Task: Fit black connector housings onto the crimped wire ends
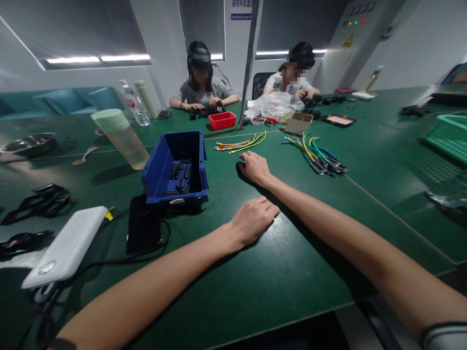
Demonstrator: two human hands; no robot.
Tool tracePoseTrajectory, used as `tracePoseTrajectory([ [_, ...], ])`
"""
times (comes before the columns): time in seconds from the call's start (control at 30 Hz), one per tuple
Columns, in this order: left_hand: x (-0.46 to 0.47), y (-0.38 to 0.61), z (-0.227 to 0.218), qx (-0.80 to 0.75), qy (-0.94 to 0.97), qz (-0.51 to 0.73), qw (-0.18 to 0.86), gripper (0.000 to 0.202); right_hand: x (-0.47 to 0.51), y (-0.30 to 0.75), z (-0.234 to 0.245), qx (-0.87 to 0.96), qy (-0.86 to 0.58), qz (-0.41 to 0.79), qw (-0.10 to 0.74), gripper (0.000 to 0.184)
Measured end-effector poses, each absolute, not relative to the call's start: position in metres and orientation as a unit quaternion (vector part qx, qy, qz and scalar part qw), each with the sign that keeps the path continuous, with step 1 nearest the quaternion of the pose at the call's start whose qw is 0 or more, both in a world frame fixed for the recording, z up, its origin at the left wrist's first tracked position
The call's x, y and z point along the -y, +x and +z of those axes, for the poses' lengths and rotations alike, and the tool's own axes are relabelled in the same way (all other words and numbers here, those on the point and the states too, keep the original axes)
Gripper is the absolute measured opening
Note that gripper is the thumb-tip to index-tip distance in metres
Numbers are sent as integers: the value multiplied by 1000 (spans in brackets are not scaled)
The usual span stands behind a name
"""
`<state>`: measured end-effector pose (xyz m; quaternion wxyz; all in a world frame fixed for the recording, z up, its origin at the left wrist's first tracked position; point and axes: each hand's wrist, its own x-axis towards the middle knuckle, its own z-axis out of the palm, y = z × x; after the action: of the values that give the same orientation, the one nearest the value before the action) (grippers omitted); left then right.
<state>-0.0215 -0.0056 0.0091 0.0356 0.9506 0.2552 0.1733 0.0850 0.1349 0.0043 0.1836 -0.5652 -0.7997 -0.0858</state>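
Wires [242,144], yel/red, lie just beyond R hand [255,168]: fingers loose, nothing visibly held. L hand [252,222] grip hidden, can't tell. Clean pick = pinch singly, nr end.

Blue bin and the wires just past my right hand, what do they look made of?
Blue bin: most likely moulded plastic with a slight sheen; even color and smooth walls suggest it. Wires: bright, smooth coats look like plastic or rubber, can't say which; silvery ends look like metal.

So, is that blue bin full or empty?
Neither: the bin holds some small black pieces, with bare blue floor showing beside them.
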Motion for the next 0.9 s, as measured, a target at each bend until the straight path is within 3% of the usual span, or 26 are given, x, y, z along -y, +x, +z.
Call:
tracePoseTrajectory([
  [0.43, 4, -24, 11, -266, 948, 172, 40, 20, -188, 70, -3, 800, -565, -51, 193, 35],
  [0.6, 3, -23, 10, -262, 949, 169, 51, 21, -195, 74, -7, 813, -559, -32, 163, 32],
  [0.9, 2, -25, 8, -261, 947, 177, 56, 22, -195, 78, -7, 814, -553, -2, 179, 24],
])
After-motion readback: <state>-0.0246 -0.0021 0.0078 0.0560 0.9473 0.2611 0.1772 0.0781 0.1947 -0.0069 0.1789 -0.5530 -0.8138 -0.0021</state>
